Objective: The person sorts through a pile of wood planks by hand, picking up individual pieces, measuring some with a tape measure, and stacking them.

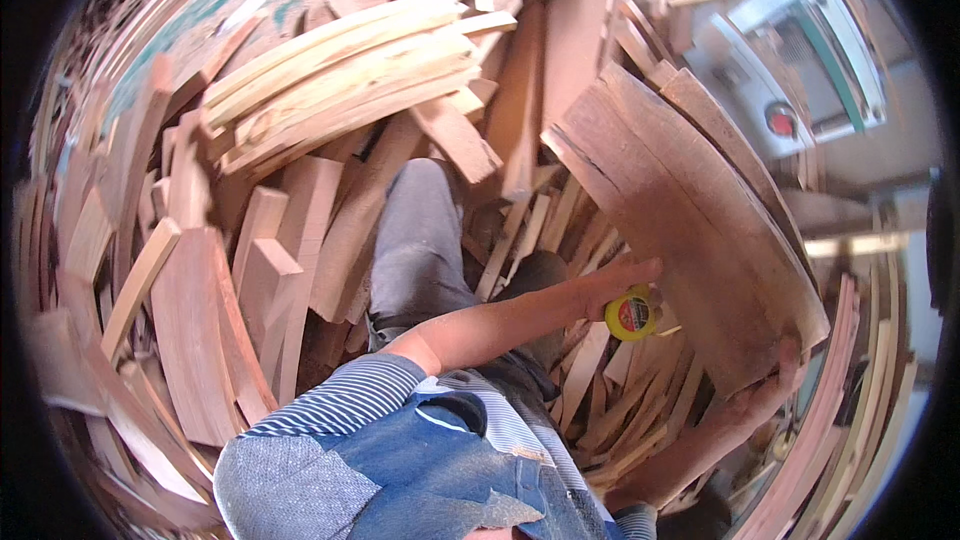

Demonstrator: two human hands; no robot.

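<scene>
A wide brown wooden board (690,220) with a dark crack along it slants across the right of the view. My left hand (632,285) is closed around a round yellow tape measure (630,314), with its fingers against the board's left edge. At the board's near right corner, my right hand (787,368) grips the edge; some of its fingers are hidden behind the wood. A second board (735,145) lies along the far right side of the first, partly covered by it.
Pale planks (340,70) lie stacked beyond my knee. Many reddish boards (195,330) lean in a heap on the left. Offcuts (630,410) fill the floor beneath the board. A grey machine with a red button (780,120) stands at far right, long strips (815,420) at near right.
</scene>
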